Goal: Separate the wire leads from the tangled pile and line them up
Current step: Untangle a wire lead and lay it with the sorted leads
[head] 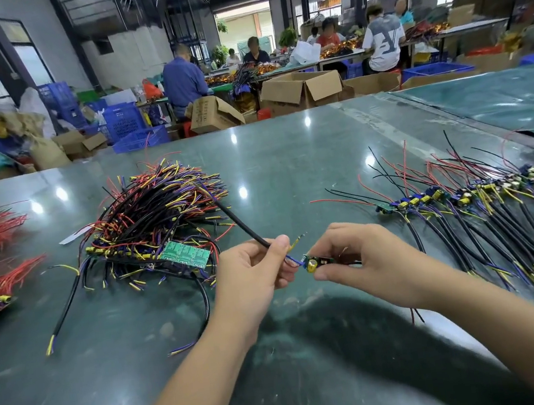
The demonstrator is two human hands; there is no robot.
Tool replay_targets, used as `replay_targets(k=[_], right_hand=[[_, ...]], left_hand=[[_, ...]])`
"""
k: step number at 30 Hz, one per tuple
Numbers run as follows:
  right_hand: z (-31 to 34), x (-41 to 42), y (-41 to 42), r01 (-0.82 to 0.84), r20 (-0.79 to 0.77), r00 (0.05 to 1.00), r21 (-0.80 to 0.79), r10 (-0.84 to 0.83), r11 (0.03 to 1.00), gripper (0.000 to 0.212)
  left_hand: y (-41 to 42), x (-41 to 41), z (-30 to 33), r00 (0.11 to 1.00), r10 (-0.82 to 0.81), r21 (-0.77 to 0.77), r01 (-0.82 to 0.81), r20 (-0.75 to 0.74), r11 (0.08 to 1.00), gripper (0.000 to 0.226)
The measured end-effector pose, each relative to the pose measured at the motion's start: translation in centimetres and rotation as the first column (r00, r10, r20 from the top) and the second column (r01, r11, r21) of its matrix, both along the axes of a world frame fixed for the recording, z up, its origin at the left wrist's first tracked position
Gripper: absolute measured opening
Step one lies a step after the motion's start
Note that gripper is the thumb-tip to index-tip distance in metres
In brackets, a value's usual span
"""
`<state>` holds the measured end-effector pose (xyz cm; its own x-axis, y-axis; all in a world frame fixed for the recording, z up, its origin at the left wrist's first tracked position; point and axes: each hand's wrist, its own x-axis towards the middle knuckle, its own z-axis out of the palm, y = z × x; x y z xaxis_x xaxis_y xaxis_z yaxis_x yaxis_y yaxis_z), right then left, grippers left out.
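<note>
Big green table (285,151) in front of you, tangled pile (157,218) on the left, lined-up row (487,204) on the right. Between them, your left hand (252,274) pinches a black lead (240,221) and your right hand (356,251) grips its little board (316,262), both held just above the table.

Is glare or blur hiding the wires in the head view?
Head view: lamp glare dots the table but misses the tangled pile and lined-up row; both hands sharp; a shadow lies below them; background workers soft, edges bowed.
</note>
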<state>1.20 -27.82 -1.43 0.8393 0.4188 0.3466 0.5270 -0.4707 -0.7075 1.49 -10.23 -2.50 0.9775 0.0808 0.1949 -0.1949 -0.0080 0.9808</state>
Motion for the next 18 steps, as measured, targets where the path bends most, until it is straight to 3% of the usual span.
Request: replay_targets(k=[4,6,8,12,15,18], right_hand=[[-0.9,0.2,-0.1,0.081,-0.133,0.988,-0.010,-0.082,0.997,0.006],[-1.1,0.1,0.1,0.155,-0.058,0.986,-0.051,-0.158,0.987,0.023],[-0.7,-0.3,0.4,0.176,0.047,0.983,0.014,-0.177,0.984,0.037],[-0.2,-0.6,1.0,0.170,0.217,0.958,0.092,-0.187,0.981,0.012],[-0.5,-0.6,1.2,0.198,0.189,0.959,0.095,-0.213,0.976,0.010],[-0.7,-0.6,1.3,0.212,0.106,0.967,0.158,-0.230,0.964,0.015]], left_hand=[[-0.1,-0.1,-0.2,0.999,-0.034,-0.015,0.034,0.013,0.999,0.018],[-0.2,-0.1,-0.3,0.999,-0.014,-0.010,0.014,0.031,1.000,0.019],[-0.2,0.0,-0.5,0.999,0.011,0.029,-0.013,0.053,0.999,0.020],[-0.3,0.0,-0.5,0.998,0.026,0.051,-0.029,0.052,0.998,0.018],[-0.5,-0.2,-0.5,0.999,0.029,0.006,-0.030,0.031,1.000,0.014],[-0.6,-0.2,-0.3,1.000,0.024,-0.131,-0.025,-0.014,0.991,0.010]])
